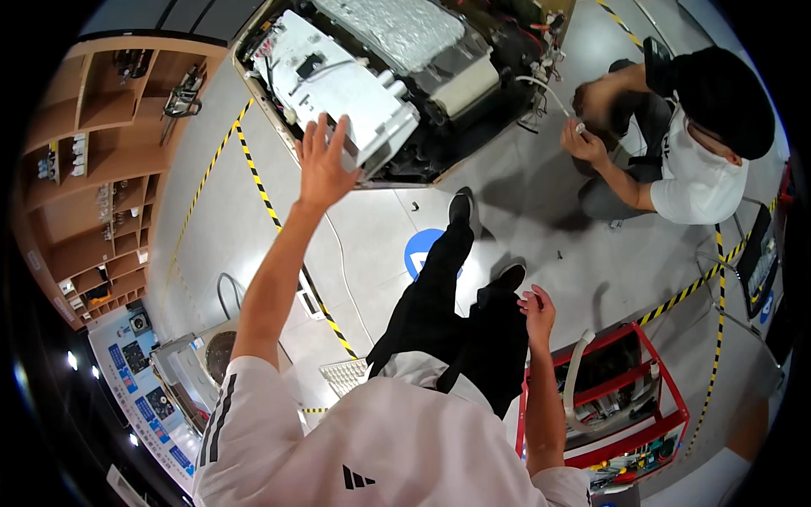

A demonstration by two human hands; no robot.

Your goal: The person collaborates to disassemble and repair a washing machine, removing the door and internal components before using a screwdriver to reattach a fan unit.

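Note:
My left hand [326, 164] reaches out with its fingers spread at the near left edge of a white housing [338, 84]. The fingertips overlap that edge; whether they touch it I cannot tell. The housing sits in an opened machine, beside a foil-covered block [395, 29] and a beige part [465, 87]. On top of the housing lies a small black piece [309, 65] with a dark wire. My right hand [539, 316] hangs near my right leg, its fingers loosely bent and apart, with nothing visible in them.
A person [701, 160] crouches at the right, holding a white cable [545, 87] from the machine. A red-framed tool cart [650, 338] stands at my lower right. Wooden shelves [93, 182] line the left. Yellow-black tape [253, 173] crosses the floor, and a thin white cord [345, 262] lies there.

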